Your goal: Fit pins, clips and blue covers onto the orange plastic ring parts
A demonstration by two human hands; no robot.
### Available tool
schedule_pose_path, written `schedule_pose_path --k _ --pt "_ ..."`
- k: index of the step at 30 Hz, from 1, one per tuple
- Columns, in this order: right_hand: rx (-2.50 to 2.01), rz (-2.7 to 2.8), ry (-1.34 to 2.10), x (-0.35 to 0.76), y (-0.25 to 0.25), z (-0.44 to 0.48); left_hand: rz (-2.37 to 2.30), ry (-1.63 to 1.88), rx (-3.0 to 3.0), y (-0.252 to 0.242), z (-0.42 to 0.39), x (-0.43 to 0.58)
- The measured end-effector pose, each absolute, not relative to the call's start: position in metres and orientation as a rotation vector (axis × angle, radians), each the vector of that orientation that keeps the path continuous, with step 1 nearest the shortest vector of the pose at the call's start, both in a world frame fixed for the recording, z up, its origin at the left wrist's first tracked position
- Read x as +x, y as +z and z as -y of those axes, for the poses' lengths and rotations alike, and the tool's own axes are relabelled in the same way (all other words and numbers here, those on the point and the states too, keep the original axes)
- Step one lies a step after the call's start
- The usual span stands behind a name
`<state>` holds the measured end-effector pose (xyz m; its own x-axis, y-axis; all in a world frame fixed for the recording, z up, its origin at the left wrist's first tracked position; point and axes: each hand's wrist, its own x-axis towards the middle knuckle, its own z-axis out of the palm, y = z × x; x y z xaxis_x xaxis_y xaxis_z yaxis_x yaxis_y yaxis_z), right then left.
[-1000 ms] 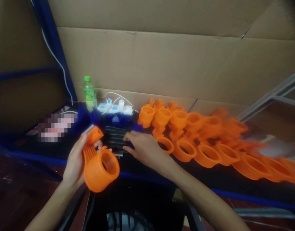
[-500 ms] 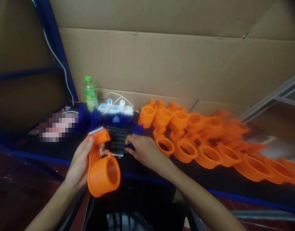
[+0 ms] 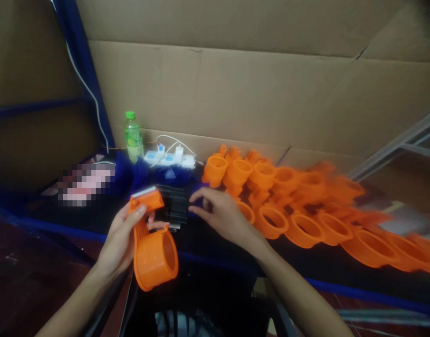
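Note:
My left hand point(image 3: 122, 234) is closed around the handle of an orange plastic part point(image 3: 153, 260). This part has a wide hollow ring at its lower end and a crosspiece on top edged with a white toothed strip point(image 3: 144, 192). My right hand point(image 3: 218, 213) hovers just right of a stack of black ribbed strips point(image 3: 176, 203). Its thumb and forefinger are apart, and nothing shows between them. Dark blue pieces point(image 3: 197, 187) lie behind its fingertips, too dim to make out.
Rows of similar orange parts point(image 3: 308, 229) stand on the dark table to the right, blurred at the far end. At the back are a white power strip point(image 3: 169, 159) with plugged cords and a green-capped bottle point(image 3: 133, 140). A cardboard wall point(image 3: 236, 93) rises behind.
My right hand has drawn slightly right, away from the black strips, and its fingers have spread. My left thumb has shifted on the orange part, whose toothed strip shows more plainly.

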<state>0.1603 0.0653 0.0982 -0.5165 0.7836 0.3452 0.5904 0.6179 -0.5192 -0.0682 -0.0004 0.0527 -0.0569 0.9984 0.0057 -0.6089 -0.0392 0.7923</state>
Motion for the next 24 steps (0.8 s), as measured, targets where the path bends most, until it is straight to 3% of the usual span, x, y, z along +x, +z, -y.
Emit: schedule_pose_path --k 5,24 --pt "-0.942 2.143 0.584 0.164 0.117 -0.054 -0.769 1.448 0.792 0.053 0.003 -0.059" --pt "-0.722 2.268 0.242 0.129 0.1 -0.03 -0.759 1.305 0.806 0.045 0.007 -0.044"
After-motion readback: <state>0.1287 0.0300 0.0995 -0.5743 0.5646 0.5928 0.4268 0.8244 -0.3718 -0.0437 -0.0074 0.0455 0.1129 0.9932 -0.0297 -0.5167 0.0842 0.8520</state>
